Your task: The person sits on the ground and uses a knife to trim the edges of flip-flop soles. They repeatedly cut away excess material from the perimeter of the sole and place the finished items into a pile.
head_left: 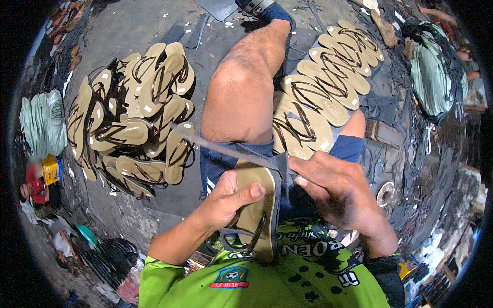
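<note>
My left hand [223, 200] grips a tan flip-flop [254, 205] by its side, thumb pressed on the footbed. The flip-flop's toe points away from me and its dark strap lies near my shirt. Closed beside the toe, my right hand [339, 192] has its fingers at the sole's right edge. From there a long, thin, pale blade [218, 146], smeared by motion, reaches to the far left across the toe; it looks like a knife, its handle hidden in my fingers. Dark sole rubber [285, 177] sticks out along the flip-flop's right edge.
A heap of tan flip-flops [136, 131] lies on the floor at left. Overlapping rows of them [328, 110] run beside my right leg. Dark offcuts [395, 177] litter the floor. Pale green bundles [431, 72] stand at both sides, and a person [36, 192] is at far left.
</note>
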The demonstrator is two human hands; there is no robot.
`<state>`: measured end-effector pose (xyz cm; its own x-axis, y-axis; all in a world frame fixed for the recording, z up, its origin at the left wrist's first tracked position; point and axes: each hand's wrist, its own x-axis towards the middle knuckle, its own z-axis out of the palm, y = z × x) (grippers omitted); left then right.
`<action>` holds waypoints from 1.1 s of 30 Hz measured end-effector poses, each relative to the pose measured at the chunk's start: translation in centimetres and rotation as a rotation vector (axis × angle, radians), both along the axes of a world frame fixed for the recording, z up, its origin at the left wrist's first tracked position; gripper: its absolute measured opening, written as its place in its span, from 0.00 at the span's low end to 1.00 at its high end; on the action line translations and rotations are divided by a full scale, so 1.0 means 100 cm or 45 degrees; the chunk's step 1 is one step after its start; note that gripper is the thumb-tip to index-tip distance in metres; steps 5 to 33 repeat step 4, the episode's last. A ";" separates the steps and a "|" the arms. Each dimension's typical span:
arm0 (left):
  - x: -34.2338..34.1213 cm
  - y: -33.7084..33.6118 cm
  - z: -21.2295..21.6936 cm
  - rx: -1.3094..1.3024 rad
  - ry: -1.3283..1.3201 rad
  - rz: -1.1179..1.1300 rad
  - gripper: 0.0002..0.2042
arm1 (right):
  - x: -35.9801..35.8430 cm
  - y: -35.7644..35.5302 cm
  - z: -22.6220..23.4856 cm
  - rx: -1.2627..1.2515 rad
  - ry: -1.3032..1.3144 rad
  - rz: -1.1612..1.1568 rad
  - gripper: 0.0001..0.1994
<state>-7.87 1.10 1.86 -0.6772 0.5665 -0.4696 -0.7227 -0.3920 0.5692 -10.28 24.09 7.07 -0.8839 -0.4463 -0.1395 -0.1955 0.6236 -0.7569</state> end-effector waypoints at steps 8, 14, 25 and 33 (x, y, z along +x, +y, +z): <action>0.005 -0.007 -0.005 -0.043 0.005 -0.012 0.29 | -0.012 0.020 0.015 0.133 -0.166 0.237 0.27; 0.005 -0.007 -0.005 -0.043 0.005 -0.012 0.29 | -0.012 0.020 0.015 0.133 -0.166 0.237 0.27; 0.005 -0.007 -0.005 -0.043 0.005 -0.012 0.29 | -0.012 0.020 0.015 0.133 -0.166 0.237 0.27; 0.005 -0.007 -0.005 -0.043 0.005 -0.012 0.29 | -0.012 0.020 0.015 0.133 -0.166 0.237 0.27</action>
